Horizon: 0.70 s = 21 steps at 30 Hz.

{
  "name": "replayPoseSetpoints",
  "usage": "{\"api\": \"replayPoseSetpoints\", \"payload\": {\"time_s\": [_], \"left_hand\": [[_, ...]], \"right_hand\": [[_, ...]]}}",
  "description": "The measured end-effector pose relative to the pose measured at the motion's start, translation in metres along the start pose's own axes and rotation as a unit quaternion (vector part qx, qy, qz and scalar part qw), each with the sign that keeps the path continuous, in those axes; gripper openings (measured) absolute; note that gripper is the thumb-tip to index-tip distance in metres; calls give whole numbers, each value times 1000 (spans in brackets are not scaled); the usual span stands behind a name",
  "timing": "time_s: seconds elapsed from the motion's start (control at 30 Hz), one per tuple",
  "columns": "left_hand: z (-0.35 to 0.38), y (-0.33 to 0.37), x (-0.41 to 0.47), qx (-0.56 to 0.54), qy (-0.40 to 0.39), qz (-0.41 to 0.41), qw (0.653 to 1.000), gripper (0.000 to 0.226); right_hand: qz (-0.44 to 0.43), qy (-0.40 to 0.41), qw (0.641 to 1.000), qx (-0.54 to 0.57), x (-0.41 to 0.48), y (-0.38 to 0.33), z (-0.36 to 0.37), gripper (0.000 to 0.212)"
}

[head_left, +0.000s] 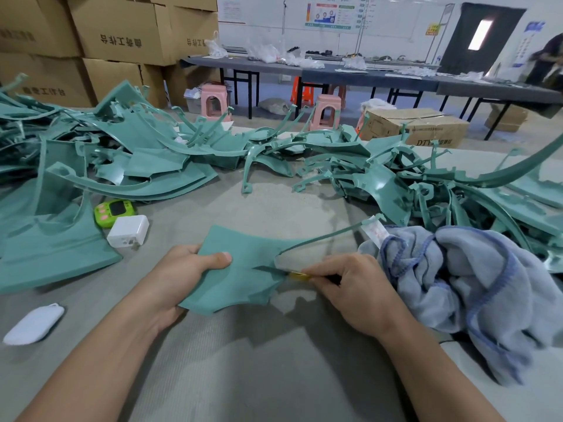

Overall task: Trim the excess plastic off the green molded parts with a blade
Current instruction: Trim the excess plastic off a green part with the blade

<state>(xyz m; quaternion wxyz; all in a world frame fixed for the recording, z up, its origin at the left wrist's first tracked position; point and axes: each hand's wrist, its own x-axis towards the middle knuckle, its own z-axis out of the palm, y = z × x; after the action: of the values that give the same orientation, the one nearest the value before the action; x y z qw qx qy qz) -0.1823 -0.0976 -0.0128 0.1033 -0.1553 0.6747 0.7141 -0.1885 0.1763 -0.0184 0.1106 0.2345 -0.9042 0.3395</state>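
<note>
My left hand (185, 271) grips the left edge of a flat green molded part (240, 269), thumb on top, holding it just above the grey table. A thin green runner arm curves from the part's right side up toward the right. My right hand (350, 287) pinches a blade with a yellow handle (297, 275). Its tip lies on the part's right edge, where the runner joins. Large heaps of green molded parts (146, 153) and green runner pieces (396, 184) cover the far side of the table.
A blue-grey towel (457, 275) lies bunched right of my right hand. A white charger block (128, 231) and a green timer (112, 211) sit at left, with a white pad (33, 324) near the left edge. Cardboard boxes, pink stools and long tables stand behind.
</note>
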Motion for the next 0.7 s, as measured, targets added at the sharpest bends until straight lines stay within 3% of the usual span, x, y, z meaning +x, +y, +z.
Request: {"api": "replayPoseSetpoints", "payload": {"time_s": [0.17,0.3,0.43,0.5,0.6,0.7], "left_hand": [[5,-1,2,-28,32,8,999,16],[6,-1,4,-69,41,8,997,15],[5,1,5,-79,42,3,996,19],[5,1,6,-80,52,4,995,21],[7,1,5,-86,55,4,995,20],[8,0,6,-84,60,5,995,20]], "right_hand": [[68,58,991,96,-3,-2,0,28],[79,-23,990,118,-4,-7,2,22],[146,70,984,77,-3,-6,6,14],[130,59,984,103,-3,-7,6,14],[89,-19,986,137,-7,-15,7,13],[118,34,987,100,-5,-12,12,13]]}}
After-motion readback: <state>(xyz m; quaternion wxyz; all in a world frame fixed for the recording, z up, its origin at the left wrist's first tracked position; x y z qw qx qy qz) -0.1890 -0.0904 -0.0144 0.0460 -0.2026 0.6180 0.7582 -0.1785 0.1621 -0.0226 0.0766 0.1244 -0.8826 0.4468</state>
